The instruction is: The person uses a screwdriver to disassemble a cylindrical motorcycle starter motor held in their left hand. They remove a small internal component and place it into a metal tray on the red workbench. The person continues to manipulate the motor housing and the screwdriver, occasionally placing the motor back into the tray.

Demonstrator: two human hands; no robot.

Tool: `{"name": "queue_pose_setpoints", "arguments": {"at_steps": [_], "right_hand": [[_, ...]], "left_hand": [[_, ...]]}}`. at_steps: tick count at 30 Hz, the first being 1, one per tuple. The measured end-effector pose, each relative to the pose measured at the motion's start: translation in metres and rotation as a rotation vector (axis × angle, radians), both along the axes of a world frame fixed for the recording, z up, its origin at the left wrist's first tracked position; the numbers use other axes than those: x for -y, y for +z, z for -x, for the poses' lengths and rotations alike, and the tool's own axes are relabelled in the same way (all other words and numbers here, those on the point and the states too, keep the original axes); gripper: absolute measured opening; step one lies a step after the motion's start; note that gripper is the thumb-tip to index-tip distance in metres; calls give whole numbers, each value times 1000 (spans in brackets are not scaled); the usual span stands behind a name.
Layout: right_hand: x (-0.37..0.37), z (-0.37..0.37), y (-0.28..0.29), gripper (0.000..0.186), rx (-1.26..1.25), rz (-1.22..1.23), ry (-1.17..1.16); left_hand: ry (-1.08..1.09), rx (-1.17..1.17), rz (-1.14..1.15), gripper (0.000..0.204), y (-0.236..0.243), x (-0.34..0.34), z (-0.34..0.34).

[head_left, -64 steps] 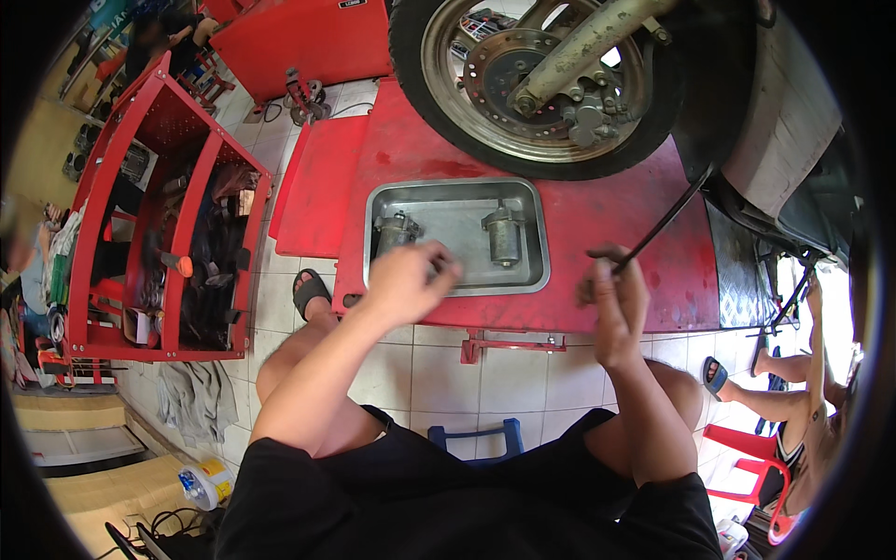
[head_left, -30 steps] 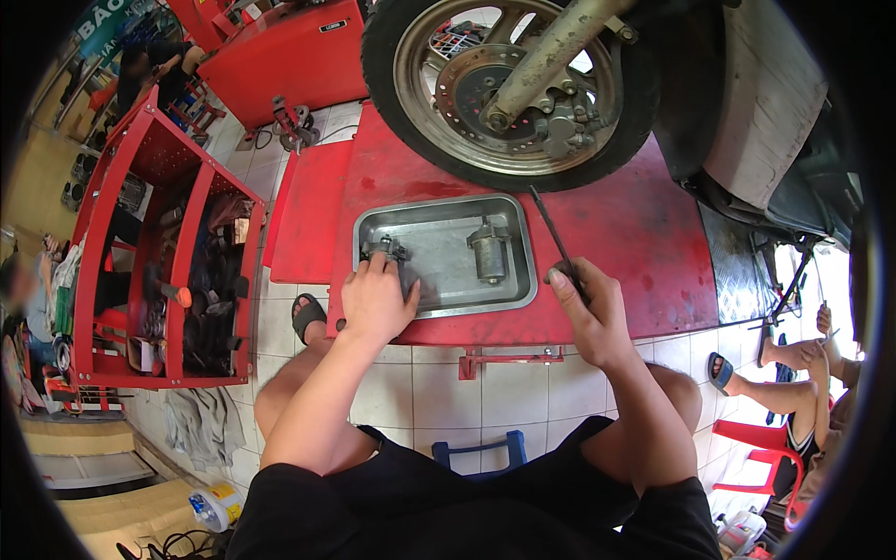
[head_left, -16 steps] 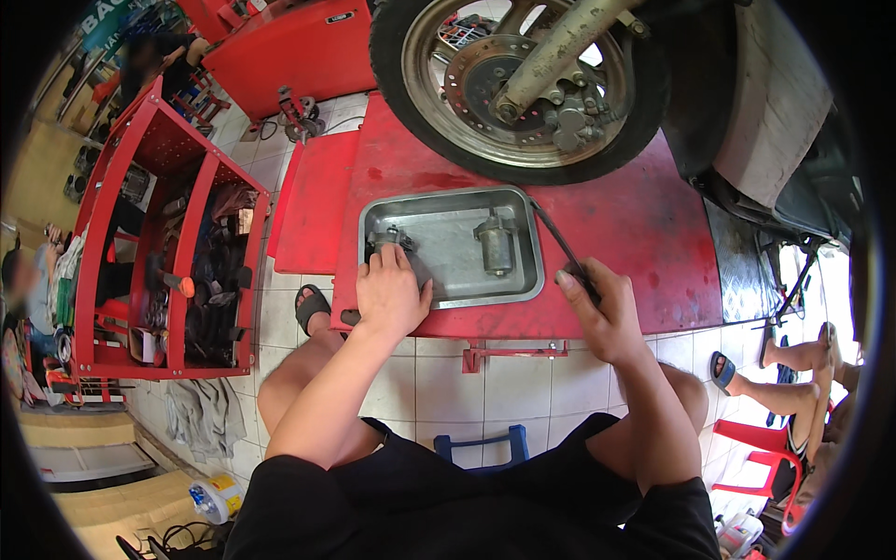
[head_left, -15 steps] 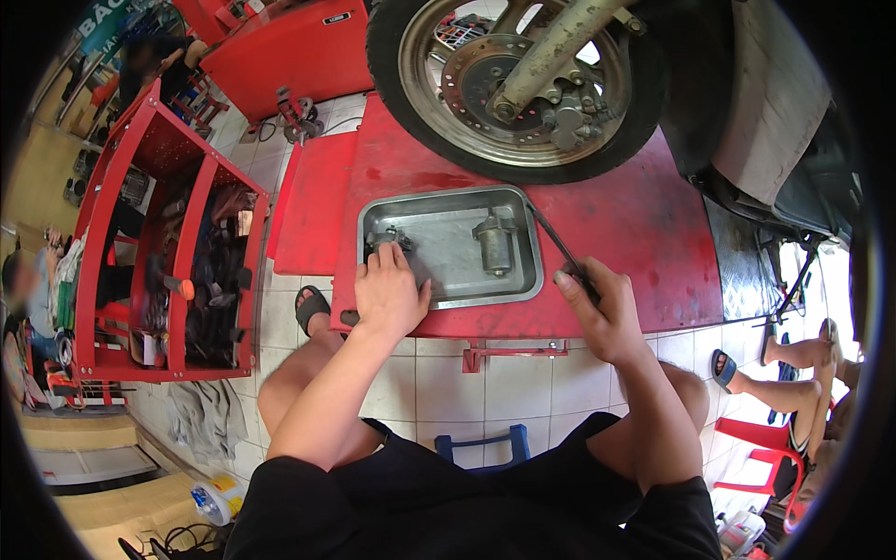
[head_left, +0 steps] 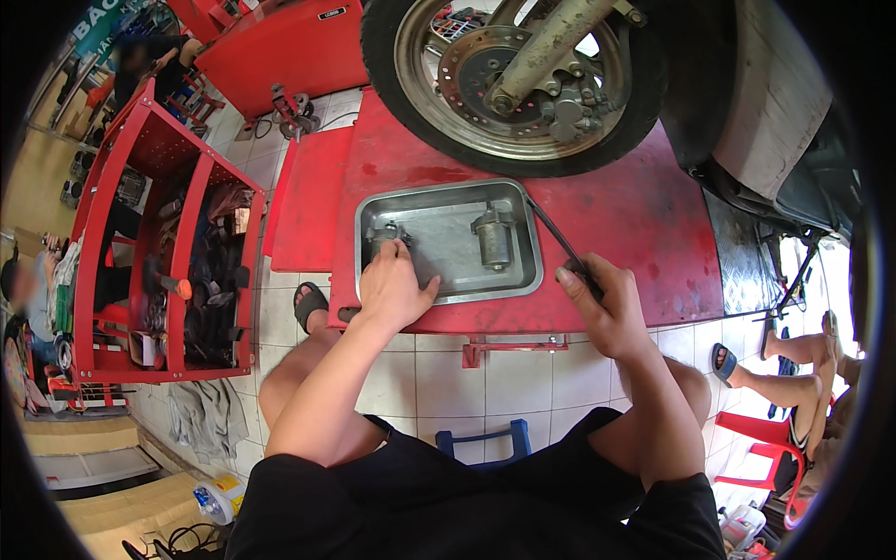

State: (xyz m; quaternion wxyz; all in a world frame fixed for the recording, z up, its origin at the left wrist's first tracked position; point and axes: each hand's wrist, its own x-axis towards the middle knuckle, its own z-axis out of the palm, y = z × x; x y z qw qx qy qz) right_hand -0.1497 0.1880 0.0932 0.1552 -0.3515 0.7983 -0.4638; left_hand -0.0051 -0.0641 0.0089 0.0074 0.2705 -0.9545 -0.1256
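A steel tray (head_left: 446, 292) lies on the red platform (head_left: 625, 224). In it a cylindrical metal motor (head_left: 495, 238) lies at the right, and a similar metal part (head_left: 385, 233) at the left is mostly covered by my left hand (head_left: 397, 289). That hand's fingers are bent over the part and gripping it. My right hand (head_left: 607, 303) is closed round a long black rod (head_left: 556, 230), whose far end points up-left to the tray's upper right corner.
A motorcycle's front wheel (head_left: 420, 126) overhangs the platform's back. A red tool cart (head_left: 140, 121) stands at left, a blue stool (head_left: 481, 439) between my legs, a red chair (head_left: 751, 429) at right. Other people (head_left: 784, 392) are at both sides.
Since the oldest frame my left hand has settled on the left part. My right hand has swung the rod from pointing up-right to up-left, beside the tray. The last half second shows little movement.
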Motion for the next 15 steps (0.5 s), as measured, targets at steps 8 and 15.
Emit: {"name": "queue_pose_setpoints", "arguments": {"at_steps": [8, 15], "right_hand": [[4, 2, -7, 26, -36, -28, -21], [5, 2, -5, 26, -31, -25, -16]], "left_hand": [[-184, 8, 50, 69, -9, -24, 1], [-208, -20, 21, 62, -10, -27, 3]]}}
